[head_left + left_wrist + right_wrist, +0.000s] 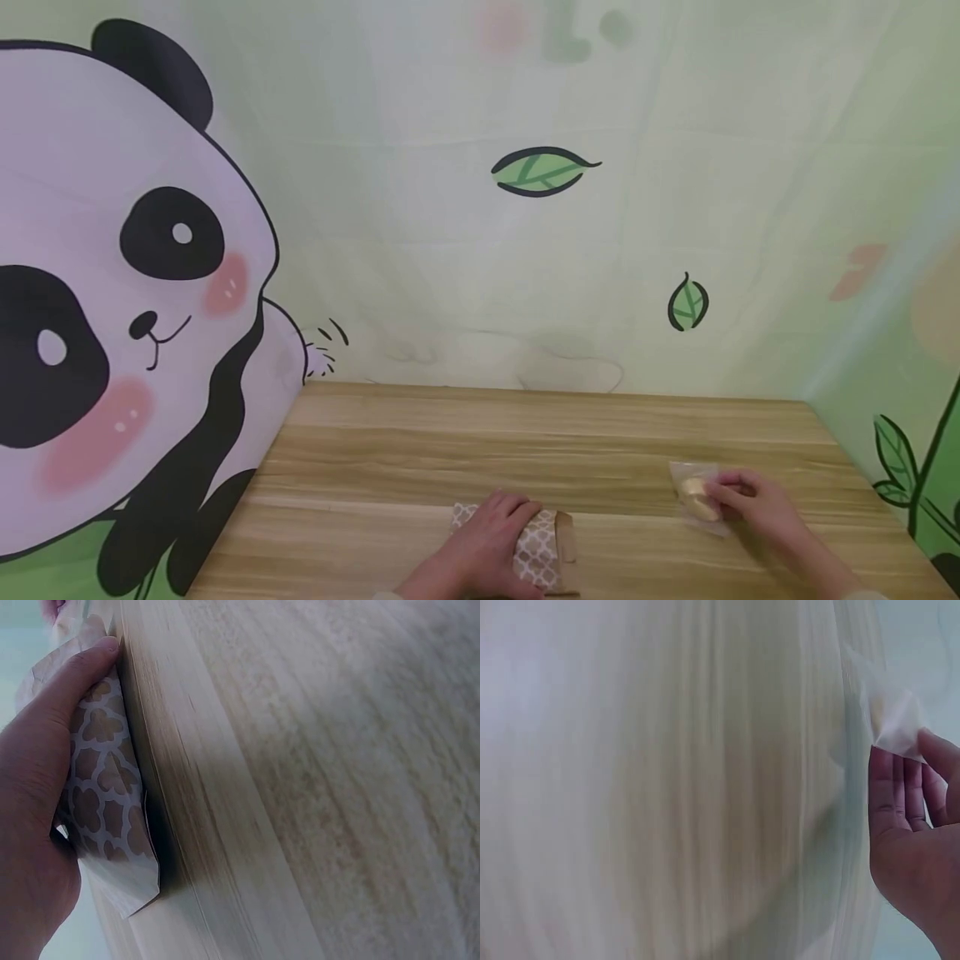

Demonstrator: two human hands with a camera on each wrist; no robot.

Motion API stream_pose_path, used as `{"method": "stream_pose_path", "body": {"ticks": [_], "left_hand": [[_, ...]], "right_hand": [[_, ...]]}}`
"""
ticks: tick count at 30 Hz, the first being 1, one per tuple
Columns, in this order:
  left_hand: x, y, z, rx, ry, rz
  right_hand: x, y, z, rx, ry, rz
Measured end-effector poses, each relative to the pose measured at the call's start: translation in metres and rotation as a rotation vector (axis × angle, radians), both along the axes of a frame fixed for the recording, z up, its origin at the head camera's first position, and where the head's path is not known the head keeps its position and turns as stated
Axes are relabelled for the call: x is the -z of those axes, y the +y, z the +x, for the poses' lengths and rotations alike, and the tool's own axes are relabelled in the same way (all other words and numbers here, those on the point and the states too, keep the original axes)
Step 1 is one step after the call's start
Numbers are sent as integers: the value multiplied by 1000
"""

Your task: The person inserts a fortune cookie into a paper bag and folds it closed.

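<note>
Pale green cloth (420, 275), printed with a large panda (187, 325) and outlined leaves (540, 172), hung behind and beside a wood-grained bench (375, 446). Toward the near side of the bench, about midway between its left and right edges, lay a patterned packet (537, 552). Left grip (487, 533): thumb and bent fingers spanned the packet, presumably to steady so light a thing against sliding; its plain brown end (567, 554) faced the right edge. Right grip (761, 504): thumb and fingertips pinched one side of a clear sachet (682, 475) well to the right of the packet, nearer the right edge of the bench; holding by the margin probably kept the round contents from being squeezed. Whether the sachet touched the bench could not be told.

Materials: the packet appeared to be thin, creased paper, with a white lattice around brown lobed shapes and a folded, flattened outline. The sachet was filmy, glossy and wrinkled, enclosing a gold-coloured rounded piece (701, 498). The bench showed long, straight grain with pale and darker bands
</note>
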State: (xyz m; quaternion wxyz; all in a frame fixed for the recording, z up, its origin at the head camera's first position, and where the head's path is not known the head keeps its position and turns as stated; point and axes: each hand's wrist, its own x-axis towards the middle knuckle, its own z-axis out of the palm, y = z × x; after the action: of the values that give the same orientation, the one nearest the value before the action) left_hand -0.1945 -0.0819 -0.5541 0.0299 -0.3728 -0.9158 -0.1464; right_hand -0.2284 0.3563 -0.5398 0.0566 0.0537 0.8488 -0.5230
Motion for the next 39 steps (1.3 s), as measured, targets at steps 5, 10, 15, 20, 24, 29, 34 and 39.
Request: {"method": "stream_pose_path", "body": {"ticks": [5,10,15,20,24,29,34,39], "left_hand": [[3,0,-1,-16,-16,16],[4,0,0,-31,-27,20],[2,1,1,-45,-43,28],[2,1,1,-54,-49,43],[3,1,1,-52,-40,48],[3,0,2,-54,-41,47],[2,0,3,-47,-32,40],[1,1,3,-38,-29,37]], "right_hand": [[-2,-45,10,-39,2,-165],[-4,-85,24,-97,5,-324],[0,-117,36,-158,11,-407],[6,-135,46,-203,0,-394],[11,-141,51,-223,9,-378],[17,-145,54,-249,17,-412],[20,-148,56,-264,-11,-405],[20,-148,51,-261,-50,-357]]}}
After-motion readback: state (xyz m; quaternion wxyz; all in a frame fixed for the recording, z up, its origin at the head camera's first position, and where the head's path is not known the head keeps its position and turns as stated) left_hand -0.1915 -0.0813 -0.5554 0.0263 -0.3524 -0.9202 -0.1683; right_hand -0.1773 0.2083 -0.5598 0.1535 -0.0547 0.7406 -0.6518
